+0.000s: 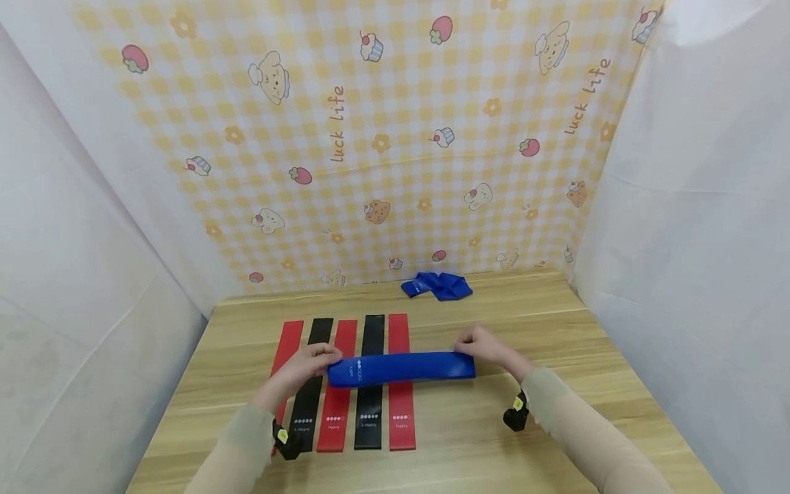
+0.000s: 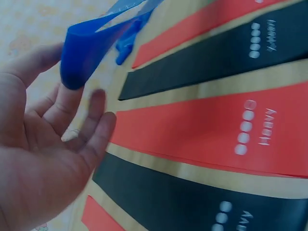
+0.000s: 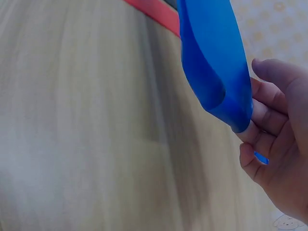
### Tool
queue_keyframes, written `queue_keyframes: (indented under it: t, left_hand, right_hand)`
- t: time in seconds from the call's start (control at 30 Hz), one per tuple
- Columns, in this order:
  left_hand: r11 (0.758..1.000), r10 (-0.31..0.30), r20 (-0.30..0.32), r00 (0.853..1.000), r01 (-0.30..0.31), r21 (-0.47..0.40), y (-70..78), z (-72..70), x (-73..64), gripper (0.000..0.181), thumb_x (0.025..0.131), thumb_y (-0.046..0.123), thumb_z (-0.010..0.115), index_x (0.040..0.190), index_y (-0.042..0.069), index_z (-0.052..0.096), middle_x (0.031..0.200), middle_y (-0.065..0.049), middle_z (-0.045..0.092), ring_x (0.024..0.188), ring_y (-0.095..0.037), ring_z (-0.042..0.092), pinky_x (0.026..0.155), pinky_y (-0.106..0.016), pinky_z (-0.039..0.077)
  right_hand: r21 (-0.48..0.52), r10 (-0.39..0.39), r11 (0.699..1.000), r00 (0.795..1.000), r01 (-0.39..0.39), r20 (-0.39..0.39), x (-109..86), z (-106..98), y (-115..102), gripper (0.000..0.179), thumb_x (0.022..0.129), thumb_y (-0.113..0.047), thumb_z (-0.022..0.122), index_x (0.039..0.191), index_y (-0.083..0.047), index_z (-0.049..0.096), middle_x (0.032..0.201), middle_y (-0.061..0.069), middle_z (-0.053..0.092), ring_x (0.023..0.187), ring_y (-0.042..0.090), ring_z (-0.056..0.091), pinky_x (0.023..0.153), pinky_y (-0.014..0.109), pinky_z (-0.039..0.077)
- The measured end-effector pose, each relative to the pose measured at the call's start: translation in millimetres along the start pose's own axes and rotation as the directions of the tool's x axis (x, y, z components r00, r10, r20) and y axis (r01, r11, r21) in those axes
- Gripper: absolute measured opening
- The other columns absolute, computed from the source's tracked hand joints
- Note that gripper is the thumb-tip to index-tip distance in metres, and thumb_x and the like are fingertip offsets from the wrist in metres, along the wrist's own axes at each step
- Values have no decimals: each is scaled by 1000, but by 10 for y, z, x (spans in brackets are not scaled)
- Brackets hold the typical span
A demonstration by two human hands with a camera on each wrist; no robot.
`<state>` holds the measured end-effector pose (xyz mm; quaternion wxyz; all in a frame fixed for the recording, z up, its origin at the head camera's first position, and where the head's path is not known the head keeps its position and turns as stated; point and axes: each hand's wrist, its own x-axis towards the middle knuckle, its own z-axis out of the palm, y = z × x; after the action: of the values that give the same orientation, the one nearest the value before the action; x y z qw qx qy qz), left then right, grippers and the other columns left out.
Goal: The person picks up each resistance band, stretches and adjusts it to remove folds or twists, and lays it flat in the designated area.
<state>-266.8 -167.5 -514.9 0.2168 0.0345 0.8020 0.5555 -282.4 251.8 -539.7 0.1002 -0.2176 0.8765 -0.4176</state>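
- Across the wooden table, in the head view, three red bands and two black bands lie flat in a row, colours alternating, side by side with narrow gaps. I judge that much of the laying-out done. The blue band in my hands is not yet flat among them, and a second, crumpled blue band sits at the back edge by the patterned cloth, so those two look to be what is left.
- From that same view, I hold the blue band stretched sideways over the three right-hand strips, its right end reaching past the row. My left hand pinches one end, my right hand the far corner of the other.
- Through the left wrist view, my thumb and forefinger close on the looped end, held up off the table, while the remaining fingers spread loosely beneath, near a red strip. I cannot tell whether they touch it.
- By the right wrist view, my fingers are half curled behind the other looped end, which hangs slack and gaping over bare wood. My thumb tip lies just beside the band's edge; I cannot tell whether it presses there.
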Motion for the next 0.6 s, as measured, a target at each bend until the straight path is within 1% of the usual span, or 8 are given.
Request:
queue_keyframes:
  t: [0.07,0.13,0.17,0.23,0.3,0.37,0.43,0.6]
  left_hand:
    - [1000,-22,-2,1000,22,18,-55,48,-24,35,91,31,67,112,3,65,106,-9,65,95,-25,60,90,-47,49]
    - [999,-34,3,999,34,41,-109,94,-48,29,91,28,68,107,4,66,103,-8,65,92,-24,59,83,-43,52]
    - [998,-38,2,999,38,48,-139,117,-54,26,90,26,69,105,4,67,103,-8,64,90,-24,59,80,-41,53]
    - [997,-47,-7,999,48,52,-192,162,-73,22,90,21,70,101,3,66,101,-8,64,88,-24,58,76,-38,53]
    - [997,-52,-18,998,53,61,-236,206,-93,19,89,18,71,99,3,66,99,-9,62,85,-23,57,72,-36,52]
    - [996,-52,-30,998,54,70,-273,244,-107,18,88,15,71,98,2,65,95,-9,61,82,-22,56,70,-34,52]
    - [996,-47,-39,998,50,78,-298,271,-119,17,88,14,71,98,2,65,92,-9,60,79,-22,56,68,-33,51]
    - [995,-36,-58,998,41,92,-338,302,-134,15,88,13,71,98,2,65,87,-8,59,76,-21,56,67,-30,50]
  right_hand:
    - [-12,17,1000,1000,-17,-12,-23,37,25,18,91,-14,64,82,-3,75,82,1,69,62,5,48,57,22,42]
    - [-44,33,998,999,-35,-25,-43,90,54,17,90,-16,65,82,-6,76,84,-1,70,67,4,52,61,22,45]
    - [-62,34,997,999,-36,-30,-50,122,71,16,89,-16,66,81,-7,76,81,-2,69,67,3,53,61,22,46]
    - [-86,27,996,999,-29,-28,-60,186,97,15,88,-16,67,77,-8,74,73,-7,66,61,3,51,55,21,44]
    - [-110,22,994,1000,-24,-18,-64,251,119,15,87,-16,69,74,-11,73,65,-11,59,55,1,46,50,20,39]
    - [-98,18,995,1000,-19,-12,-70,299,127,15,86,-14,70,71,-11,71,61,-12,55,51,1,43,47,19,35]
    - [-78,32,996,999,-33,-13,-76,332,123,16,86,-13,70,70,-11,70,60,-13,53,51,1,42,48,18,33]
    - [-27,65,997,997,-66,-35,-80,378,114,12,86,-11,69,76,-6,72,64,-9,56,54,3,45,49,20,37]
